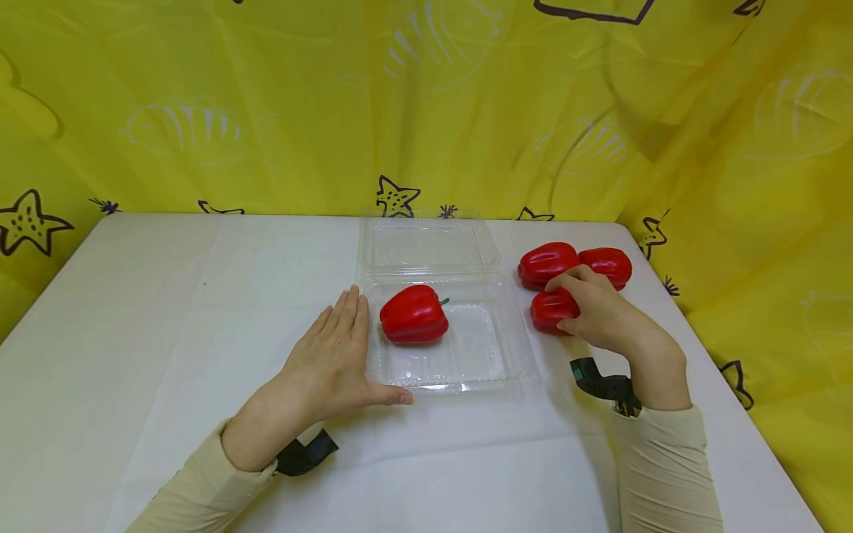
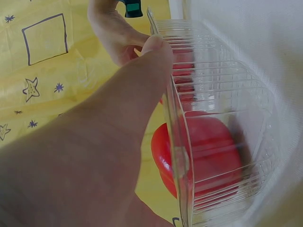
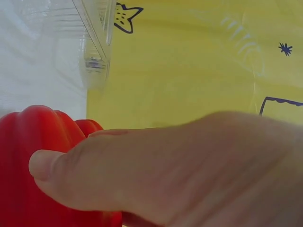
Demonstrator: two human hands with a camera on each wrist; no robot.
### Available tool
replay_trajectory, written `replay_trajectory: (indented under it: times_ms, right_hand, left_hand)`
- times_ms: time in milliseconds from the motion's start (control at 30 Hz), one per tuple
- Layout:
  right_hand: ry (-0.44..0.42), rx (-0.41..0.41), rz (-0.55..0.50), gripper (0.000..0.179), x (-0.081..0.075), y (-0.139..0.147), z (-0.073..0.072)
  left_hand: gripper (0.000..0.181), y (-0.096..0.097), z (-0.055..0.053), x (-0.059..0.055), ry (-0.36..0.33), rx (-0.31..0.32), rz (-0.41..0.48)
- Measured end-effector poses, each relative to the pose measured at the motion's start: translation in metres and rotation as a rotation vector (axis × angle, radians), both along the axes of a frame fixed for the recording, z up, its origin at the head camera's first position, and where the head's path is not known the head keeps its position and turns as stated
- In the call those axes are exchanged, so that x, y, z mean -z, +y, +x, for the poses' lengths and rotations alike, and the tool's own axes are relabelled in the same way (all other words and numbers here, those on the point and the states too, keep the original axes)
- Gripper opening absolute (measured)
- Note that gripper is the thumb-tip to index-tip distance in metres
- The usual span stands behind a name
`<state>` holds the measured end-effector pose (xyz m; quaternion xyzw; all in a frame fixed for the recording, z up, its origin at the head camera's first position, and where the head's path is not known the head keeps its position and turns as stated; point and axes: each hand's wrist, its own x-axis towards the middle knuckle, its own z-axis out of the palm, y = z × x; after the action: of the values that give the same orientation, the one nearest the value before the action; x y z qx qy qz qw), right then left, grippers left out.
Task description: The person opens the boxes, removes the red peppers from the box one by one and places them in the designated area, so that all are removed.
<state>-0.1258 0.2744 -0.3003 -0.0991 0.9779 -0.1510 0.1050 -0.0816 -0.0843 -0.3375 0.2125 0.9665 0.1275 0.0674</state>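
Note:
A clear plastic clamshell container (image 1: 476,363) stands with its lid (image 1: 426,246) folded back behind it. One red bell pepper (image 1: 413,314) with a green stem lies on its side in the left part of the container. My left hand (image 1: 333,355) rests along the container's left edge, fingers straight and thumb at the front rim (image 2: 177,156). To the right of the container, my right hand (image 1: 596,307) grips a second red bell pepper (image 1: 549,311), thumb on its near side (image 3: 28,175) and fingers over the top.
Just behind the right hand lie two more red bell peppers, one at left (image 1: 548,265) and one at right (image 1: 609,265). The white-covered table (image 1: 200,333) meets a yellow patterned curtain (image 1: 300,111) at its back and right side.

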Motion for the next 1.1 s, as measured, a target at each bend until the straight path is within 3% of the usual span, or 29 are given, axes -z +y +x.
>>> replay_trajectory:
  times_ms: [633, 867, 1100]
  right_hand:
    - [0.021, -0.010, -0.013, 0.052, -0.003, -0.002, 0.001]
    - [0.105, -0.025, -0.030, 0.045, -0.009, -0.010, 0.005]
    - [0.205, -0.097, -0.056, 0.041, -0.012, -0.024, 0.006]
  left_hand:
    - [0.134, -0.001, 0.000, 0.000, 0.000, 0.001, -0.006]
    - [0.135, -0.001, -0.001, 0.000, -0.005, -0.001, -0.008]
    - [0.135, 0.000, -0.001, 0.000, 0.001, 0.002, -0.010]
